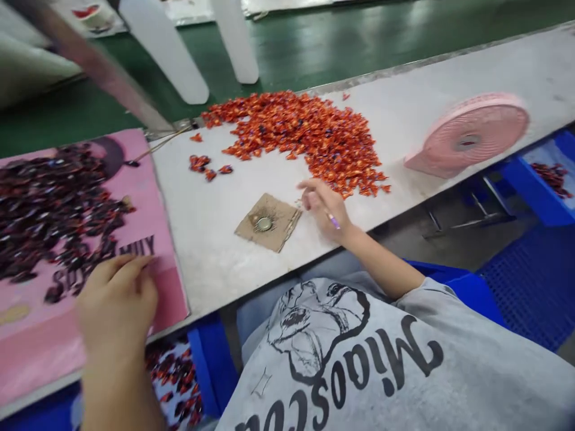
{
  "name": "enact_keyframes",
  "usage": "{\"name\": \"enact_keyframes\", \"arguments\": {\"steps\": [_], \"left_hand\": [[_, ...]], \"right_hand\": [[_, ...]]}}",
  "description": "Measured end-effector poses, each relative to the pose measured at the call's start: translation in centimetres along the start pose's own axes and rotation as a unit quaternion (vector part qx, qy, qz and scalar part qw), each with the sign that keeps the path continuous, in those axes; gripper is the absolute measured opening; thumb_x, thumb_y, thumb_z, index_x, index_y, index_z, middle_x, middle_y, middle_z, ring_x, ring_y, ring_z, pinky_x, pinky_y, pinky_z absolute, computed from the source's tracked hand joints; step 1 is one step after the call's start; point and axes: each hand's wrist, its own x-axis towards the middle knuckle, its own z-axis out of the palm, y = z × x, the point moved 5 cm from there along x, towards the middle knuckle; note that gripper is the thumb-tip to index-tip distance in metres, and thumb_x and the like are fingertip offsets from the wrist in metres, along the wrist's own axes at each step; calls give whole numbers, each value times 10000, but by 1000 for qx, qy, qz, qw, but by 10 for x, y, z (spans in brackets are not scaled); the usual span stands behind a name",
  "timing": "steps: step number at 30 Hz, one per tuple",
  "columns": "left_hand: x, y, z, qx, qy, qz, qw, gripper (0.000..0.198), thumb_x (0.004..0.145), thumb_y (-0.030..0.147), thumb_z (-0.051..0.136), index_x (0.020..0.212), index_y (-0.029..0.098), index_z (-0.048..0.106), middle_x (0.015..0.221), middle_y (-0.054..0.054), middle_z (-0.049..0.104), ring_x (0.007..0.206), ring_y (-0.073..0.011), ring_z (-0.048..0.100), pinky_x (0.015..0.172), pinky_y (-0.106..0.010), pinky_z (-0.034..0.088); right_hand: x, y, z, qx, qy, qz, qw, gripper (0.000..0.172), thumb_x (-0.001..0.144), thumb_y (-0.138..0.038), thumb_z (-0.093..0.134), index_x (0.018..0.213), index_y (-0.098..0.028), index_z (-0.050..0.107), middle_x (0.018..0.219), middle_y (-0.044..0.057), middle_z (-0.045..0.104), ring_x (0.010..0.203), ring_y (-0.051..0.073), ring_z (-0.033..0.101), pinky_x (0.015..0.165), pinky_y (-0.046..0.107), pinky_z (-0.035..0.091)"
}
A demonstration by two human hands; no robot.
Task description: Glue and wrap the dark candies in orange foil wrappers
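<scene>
My left hand (117, 302) rests on a pink printed sheet (157, 263) at the near left. Its fingers are curled together at the edge of a heap of dark wrapped candies (49, 209), and what they hold is hidden. My right hand (324, 209) lies on the grey table (211, 239) between a brown cardboard piece (269, 222) with a round metal part on it and a big pile of red-orange wrapped candies (309, 134). Its fingers are bent down and closed, with a small purple thing (333, 221) sticking out near the wrist.
A pink round fan (471, 133) lies flat on the table at the right. A few stray red candies (204, 164) sit left of the pile. Blue crates (539, 185) with candies stand below the table's edge, one at the right and one at my knees. White legs stand on the green floor behind.
</scene>
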Motion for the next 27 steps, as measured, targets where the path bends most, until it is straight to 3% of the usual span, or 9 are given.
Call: {"name": "enact_keyframes", "arguments": {"steps": [1,2,5,9,12,16,19,27], "left_hand": [[-2,12,1,26,36,28,999,221,590,137,764,680,338,781,743,42,660,721,-165,547,754,-306,424],[-4,21,5,23,35,35,999,201,613,155,786,722,324,795,768,37,684,725,-160,579,750,-309,451],[-17,35,18,-165,56,-17,985,124,677,239,855,787,273,808,854,13,740,817,-154,665,739,-286,543],[-38,48,54,-419,33,-100,902,206,675,330,909,836,251,808,808,6,772,699,-97,688,673,-226,582],[-50,57,78,-509,3,-148,848,262,628,359,932,839,271,803,791,5,769,691,-98,709,645,-210,593],[-59,65,92,-552,-35,-198,809,303,601,343,946,864,290,806,799,14,767,705,-89,717,657,-184,593],[-63,67,93,-566,-53,-213,795,281,602,340,945,838,277,808,806,9,769,716,-92,723,692,-197,605],[-65,71,99,-565,-64,-218,793,282,644,382,919,864,252,799,820,-3,768,738,-112,734,701,-226,613]], "right_hand": [[0,-2,1,35,16,-6,999,408,1058,-499,264,1178,-188,499,834,28,558,750,163,548,767,326,473],[0,-3,2,58,31,-10,998,420,1053,-521,283,1225,-190,476,853,27,552,762,163,550,760,322,476],[4,-10,11,62,16,-1,998,372,1040,-476,369,1134,-172,563,878,40,602,789,154,582,758,307,469],[12,-21,28,3,-81,7,997,317,991,-318,399,823,-177,627,635,-13,590,602,128,553,743,307,444],[19,-23,40,-45,-133,11,990,249,886,-206,404,706,-194,576,569,-22,554,567,132,526,751,322,426],[25,-22,53,-69,-188,13,980,250,828,-146,375,624,-208,505,544,-18,517,552,131,496,757,322,421],[26,-24,56,-68,-192,13,979,267,828,-120,369,603,-215,478,534,-20,495,538,131,483,732,309,420],[29,-24,54,-72,-159,33,984,261,796,-122,377,578,-210,489,525,-11,496,523,133,470,626,301,371]]}}
